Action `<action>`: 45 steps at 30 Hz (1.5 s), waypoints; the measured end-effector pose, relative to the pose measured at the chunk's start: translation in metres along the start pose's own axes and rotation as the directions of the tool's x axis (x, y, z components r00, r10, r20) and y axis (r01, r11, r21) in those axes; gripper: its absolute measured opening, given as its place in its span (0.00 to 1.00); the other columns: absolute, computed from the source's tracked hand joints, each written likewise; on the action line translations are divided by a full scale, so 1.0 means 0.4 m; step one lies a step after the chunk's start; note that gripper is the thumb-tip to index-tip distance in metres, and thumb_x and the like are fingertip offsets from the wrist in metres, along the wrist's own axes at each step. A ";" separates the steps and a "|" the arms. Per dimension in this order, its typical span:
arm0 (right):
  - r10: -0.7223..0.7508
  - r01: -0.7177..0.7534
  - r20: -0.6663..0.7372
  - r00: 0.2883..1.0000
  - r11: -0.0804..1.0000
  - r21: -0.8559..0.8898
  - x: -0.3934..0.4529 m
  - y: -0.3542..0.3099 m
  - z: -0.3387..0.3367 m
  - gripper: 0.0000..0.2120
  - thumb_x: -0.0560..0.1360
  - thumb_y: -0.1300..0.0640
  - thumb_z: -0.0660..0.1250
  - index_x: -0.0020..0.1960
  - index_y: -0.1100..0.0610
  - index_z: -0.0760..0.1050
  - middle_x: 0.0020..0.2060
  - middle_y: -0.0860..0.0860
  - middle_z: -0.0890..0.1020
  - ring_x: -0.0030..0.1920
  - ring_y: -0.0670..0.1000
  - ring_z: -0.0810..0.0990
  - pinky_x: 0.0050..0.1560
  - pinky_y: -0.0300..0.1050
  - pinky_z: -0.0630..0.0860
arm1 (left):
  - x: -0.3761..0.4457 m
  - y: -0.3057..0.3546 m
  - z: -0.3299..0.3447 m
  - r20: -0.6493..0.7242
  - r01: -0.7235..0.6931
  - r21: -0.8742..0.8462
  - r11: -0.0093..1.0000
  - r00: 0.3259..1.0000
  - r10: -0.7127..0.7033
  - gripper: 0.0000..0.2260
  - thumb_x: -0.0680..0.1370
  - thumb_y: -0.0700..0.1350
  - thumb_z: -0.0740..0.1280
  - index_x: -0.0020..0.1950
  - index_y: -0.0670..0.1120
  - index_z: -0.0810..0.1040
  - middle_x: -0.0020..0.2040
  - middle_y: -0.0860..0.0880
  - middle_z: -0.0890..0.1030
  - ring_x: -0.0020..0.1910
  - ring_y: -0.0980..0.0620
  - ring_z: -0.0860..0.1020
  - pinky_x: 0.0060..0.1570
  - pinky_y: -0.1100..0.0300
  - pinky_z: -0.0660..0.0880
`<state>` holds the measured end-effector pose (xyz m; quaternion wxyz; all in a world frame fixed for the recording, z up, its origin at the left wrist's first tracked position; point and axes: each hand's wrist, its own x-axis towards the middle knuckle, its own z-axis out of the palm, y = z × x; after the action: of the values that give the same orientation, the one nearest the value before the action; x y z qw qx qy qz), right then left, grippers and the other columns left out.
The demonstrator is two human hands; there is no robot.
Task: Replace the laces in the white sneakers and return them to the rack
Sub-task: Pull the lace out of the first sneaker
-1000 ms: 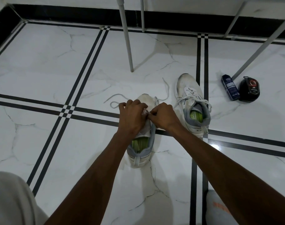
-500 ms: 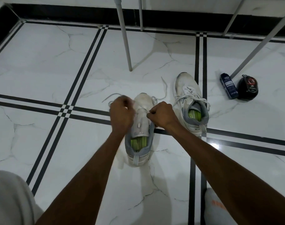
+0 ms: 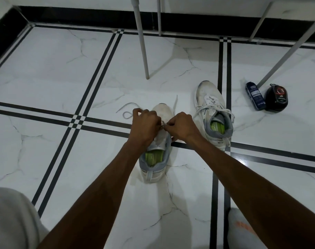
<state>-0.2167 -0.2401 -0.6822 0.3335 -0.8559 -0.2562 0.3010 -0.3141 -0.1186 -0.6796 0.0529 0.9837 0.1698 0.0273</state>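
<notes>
A white sneaker (image 3: 155,166) with a grey collar and green insole stands on the floor in front of me, toe pointing away. My left hand (image 3: 145,125) and my right hand (image 3: 180,127) meet over its tongue, fingers curled, each pinching the white lace (image 3: 128,109) where it runs through the eyelets. Loose lace ends trail on the tiles to the left and past the toe. The second white sneaker (image 3: 211,112), laced, stands to the right.
White marble floor with black stripes. Grey metal legs (image 3: 144,51) rise behind the shoes, more (image 3: 287,51) at the right. A dark blue can (image 3: 255,96) and a black round container (image 3: 277,97) lie at the right. My knee (image 3: 11,218) and socked foot (image 3: 241,229) sit low in view.
My left hand moved out to the left of the shoe half a second ago and has come back in over the tongue, meeting my right hand again.
</notes>
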 end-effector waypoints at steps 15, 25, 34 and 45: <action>-0.029 0.029 -0.004 1.000 1.000 0.007 0.001 0.000 -0.003 0.14 0.71 0.53 0.73 0.34 0.64 0.82 0.32 0.59 0.84 0.34 0.58 0.85 0.41 0.58 0.83 | -0.011 0.001 0.019 0.004 0.087 -0.400 0.912 0.996 -0.093 0.12 0.72 0.42 0.72 0.55 0.45 0.81 0.54 0.46 0.81 0.55 0.44 0.77 0.54 0.46 0.75; 0.028 -0.028 -0.004 1.000 1.000 0.002 0.003 0.005 -0.015 0.10 0.68 0.58 0.70 0.34 0.64 0.84 0.32 0.60 0.84 0.35 0.58 0.85 0.43 0.56 0.84 | -0.009 -0.156 -0.053 -0.266 0.537 -0.699 0.473 0.418 -0.869 0.06 0.79 0.43 0.69 0.50 0.40 0.81 0.49 0.42 0.84 0.51 0.43 0.82 0.47 0.63 0.68; 0.019 -0.019 0.013 1.000 0.999 0.026 0.000 -0.009 -0.015 0.13 0.72 0.52 0.75 0.39 0.63 0.85 0.34 0.59 0.85 0.34 0.57 0.86 0.45 0.54 0.84 | -0.024 -0.007 0.041 -0.063 0.151 -0.504 0.850 0.976 -0.210 0.08 0.72 0.44 0.75 0.50 0.44 0.82 0.50 0.46 0.80 0.50 0.47 0.78 0.51 0.53 0.74; 0.047 -0.047 -0.006 0.999 0.999 0.015 -0.008 0.013 -0.013 0.09 0.67 0.56 0.71 0.36 0.61 0.85 0.32 0.57 0.85 0.34 0.55 0.85 0.41 0.55 0.84 | -0.008 -0.099 -0.035 -0.121 0.456 -0.699 0.551 0.685 -0.719 0.16 0.79 0.48 0.71 0.57 0.38 0.73 0.52 0.41 0.79 0.53 0.43 0.78 0.53 0.50 0.75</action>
<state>-0.2140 -0.2475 -0.6817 0.3334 -0.8601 -0.2326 0.3081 -0.3311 -0.0810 -0.6705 0.3424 0.7626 0.4841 0.2585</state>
